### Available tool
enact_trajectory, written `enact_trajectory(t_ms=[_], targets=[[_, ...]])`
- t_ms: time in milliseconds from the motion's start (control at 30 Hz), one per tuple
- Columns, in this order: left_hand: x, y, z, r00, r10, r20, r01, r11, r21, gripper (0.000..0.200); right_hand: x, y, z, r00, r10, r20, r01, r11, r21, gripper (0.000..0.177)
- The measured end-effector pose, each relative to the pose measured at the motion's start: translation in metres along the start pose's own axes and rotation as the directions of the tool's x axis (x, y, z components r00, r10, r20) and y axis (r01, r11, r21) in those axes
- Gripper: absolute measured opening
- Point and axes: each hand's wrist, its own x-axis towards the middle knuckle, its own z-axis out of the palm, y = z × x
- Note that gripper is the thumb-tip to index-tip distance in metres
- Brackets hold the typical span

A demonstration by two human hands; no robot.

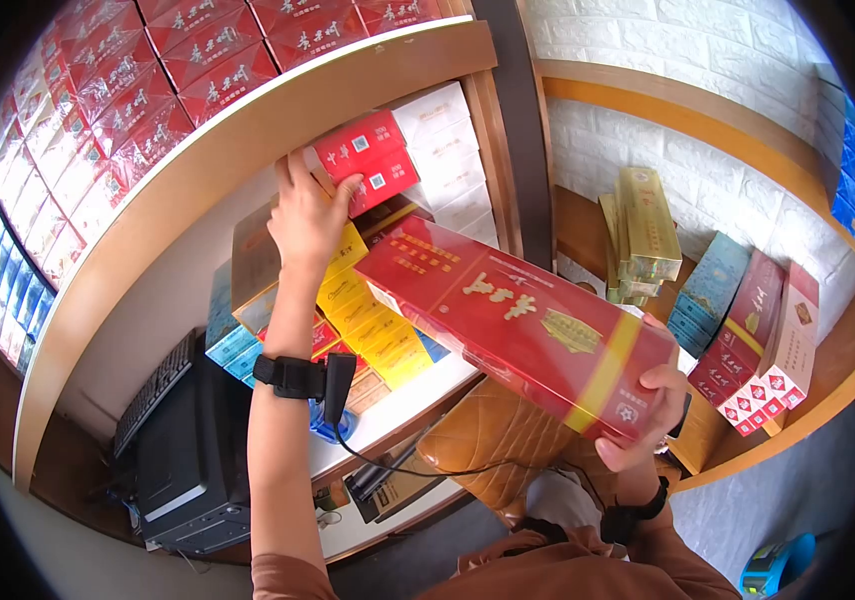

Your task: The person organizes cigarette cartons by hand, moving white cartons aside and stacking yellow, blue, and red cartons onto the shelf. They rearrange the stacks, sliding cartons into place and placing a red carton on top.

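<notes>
My right hand (pixel 653 400) grips one end of a long, dark red cigarette carton (pixel 508 310) with a yellow band and gold lettering, held slanting in front of the shelf. Up in the shelf compartment, my left hand (pixel 313 215) has its fingers and thumb around the left side of two bright red cigarette cartons (pixel 366 160), stacked one over the other. White cartons (pixel 443 150) are piled to the right of these. Below lie yellow cartons (pixel 363 315), partly hidden by my left forearm, with a brown-gold box (pixel 253 265) and light blue cartons (pixel 228 310) farther left.
Many red packs (pixel 218 50) line the upper shelf (pixel 248 115). A keyboard (pixel 156 395) and a black machine (pixel 193 470) stand lower left. On the right corner shelf (pixel 808 420) are gold boxes (pixel 648 225) and more cartons (pixel 748 310). A brown quilted seat (pixel 493 445) is below.
</notes>
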Motion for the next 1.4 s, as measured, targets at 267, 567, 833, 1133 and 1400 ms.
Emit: enact_trajectory(t_ms=[267, 567, 833, 1133, 1400], targets=[[0.009, -0.009, 0.006, 0.996, -0.085, 0.013, 0.085, 0.996, 0.006, 0.076, 0.032, 0.029, 0.021, 0.998, -0.025, -0.052, 0.027, 0.999, 0.033, 0.061], [0.001, -0.017, 0.013, 0.959, -0.186, 0.214, 0.222, 0.962, -0.157, 0.076, 0.045, 0.014, 0.061, 0.999, -0.042, 0.029, 0.049, 0.958, -0.284, 0.064], [0.009, -0.029, 0.024, 0.978, -0.034, 0.208, 0.163, 0.744, -0.648, 0.076, 0.047, 0.021, 0.103, 0.995, -0.064, 0.08, 0.094, 0.879, -0.468, 0.071], [-0.002, -0.021, 0.013, 0.99, 0.067, 0.125, 0.02, 0.807, -0.59, 0.076, 0.024, 0.025, 0.104, 0.998, -0.038, 0.049, 0.055, 0.907, -0.418, 0.064], [-0.007, -0.018, 0.017, 0.987, 0.101, 0.121, 0.002, 0.761, -0.649, 0.077, 0.038, 0.056, 0.132, 0.995, -0.051, 0.091, 0.092, 0.849, -0.521, 0.069]])
